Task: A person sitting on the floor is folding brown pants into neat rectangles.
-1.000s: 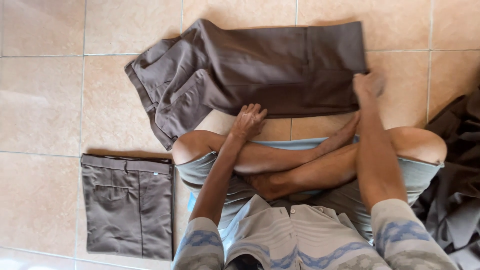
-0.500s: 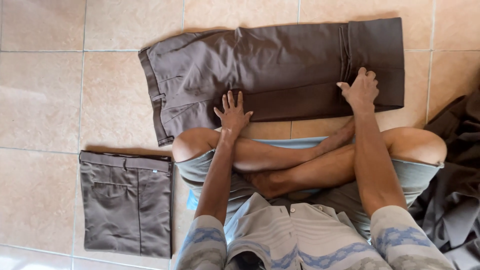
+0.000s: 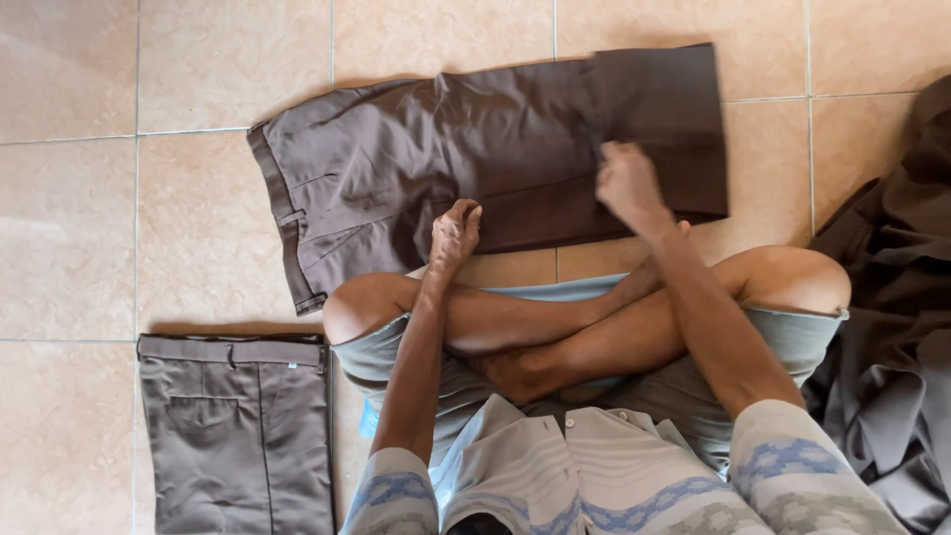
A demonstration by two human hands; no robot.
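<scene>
The left hand (image 3: 456, 236) pinches the near edge of the brown trousers (image 3: 475, 163), fingers curled on cloth. The right hand (image 3: 626, 183) rests loosely clenched on the folded leg, though whether it grips any cloth I cannot tell. Edges look best aligned and creases pressed flat against the tiled floor (image 3: 198, 228).

No packages, signs or screens anywhere on this floor, only cloth and tile. The one candidate is a tiny pale tag (image 3: 293, 365) at the waistband of the folded grey trousers (image 3: 238, 436) at lower left (a small light speck, too small to make out as a label).
</scene>
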